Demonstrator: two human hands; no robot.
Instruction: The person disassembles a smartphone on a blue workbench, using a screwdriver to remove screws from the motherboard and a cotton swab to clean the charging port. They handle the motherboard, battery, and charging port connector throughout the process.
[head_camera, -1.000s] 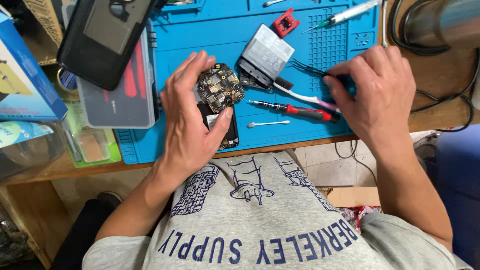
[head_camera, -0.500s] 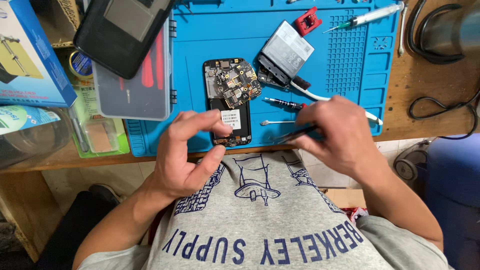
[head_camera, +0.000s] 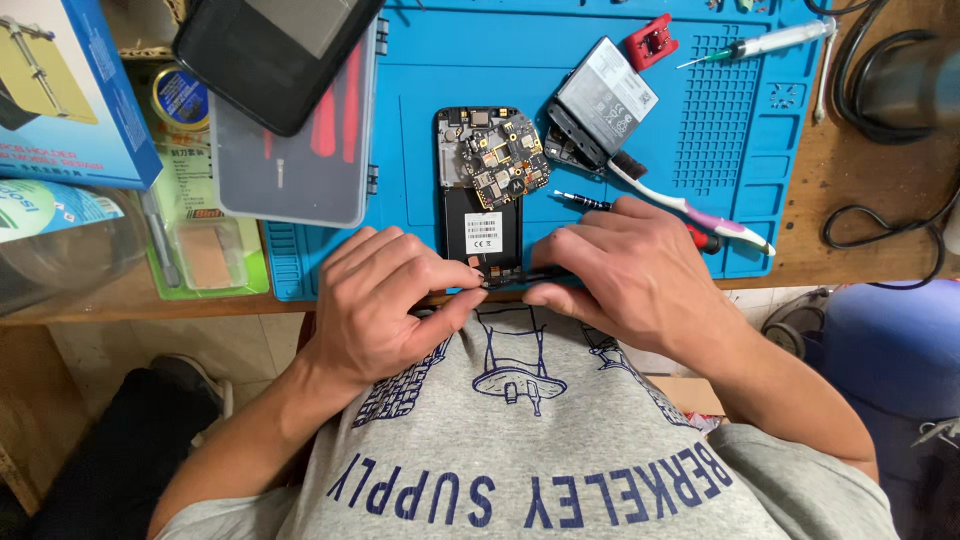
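An opened black phone (head_camera: 482, 235) lies on the blue work mat (head_camera: 420, 130), with its loose circuit board (head_camera: 500, 160) resting on its far half. My left hand (head_camera: 385, 300) pinches thumb and forefinger at the phone's near end, at the mat's front edge. My right hand (head_camera: 635, 275) holds thin black tweezers (head_camera: 525, 277) whose tip points left and meets my left fingertips. Whatever small thing sits between tip and fingers is too small to make out.
A grey battery (head_camera: 605, 100), a toothbrush (head_camera: 700, 212) and a red-handled screwdriver (head_camera: 585, 201) lie right of the phone. A clear tool case (head_camera: 300, 165) under a black cover (head_camera: 265, 50) sits left. A syringe (head_camera: 770, 42), cables (head_camera: 880, 225) and a blue box (head_camera: 60, 100) surround the mat.
My left hand let go of the circuit board and came down to the phone's near end. My right hand took up the tweezers and moved left to meet it.
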